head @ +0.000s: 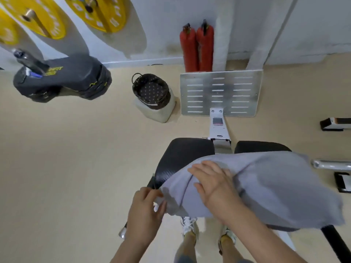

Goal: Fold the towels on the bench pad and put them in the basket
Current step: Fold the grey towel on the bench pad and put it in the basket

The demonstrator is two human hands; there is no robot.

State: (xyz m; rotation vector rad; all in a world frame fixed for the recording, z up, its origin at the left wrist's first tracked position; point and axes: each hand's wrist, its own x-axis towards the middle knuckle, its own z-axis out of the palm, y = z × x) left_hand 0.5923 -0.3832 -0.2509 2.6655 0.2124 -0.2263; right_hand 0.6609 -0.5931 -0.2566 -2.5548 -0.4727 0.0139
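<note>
Fingers of the left hand are pinching the seemingly limp grey cloth towel at its seven-o'clock corner, while the right hand is pressing flat-fingered.

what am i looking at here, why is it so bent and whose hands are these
There is no machine here. A person wears a wide-angle camera on the head, so you look down as they do, and the edges bend. The left hand pinches an edge of a grey towel, while the right hand lies flat on top of it. The towel is draped over a black bench pad. The basket, with a dotted lining, stands on the floor further ahead; no towel shows in it. Behind are two red fire extinguishers and yellow weight plates by the wall.
</note>
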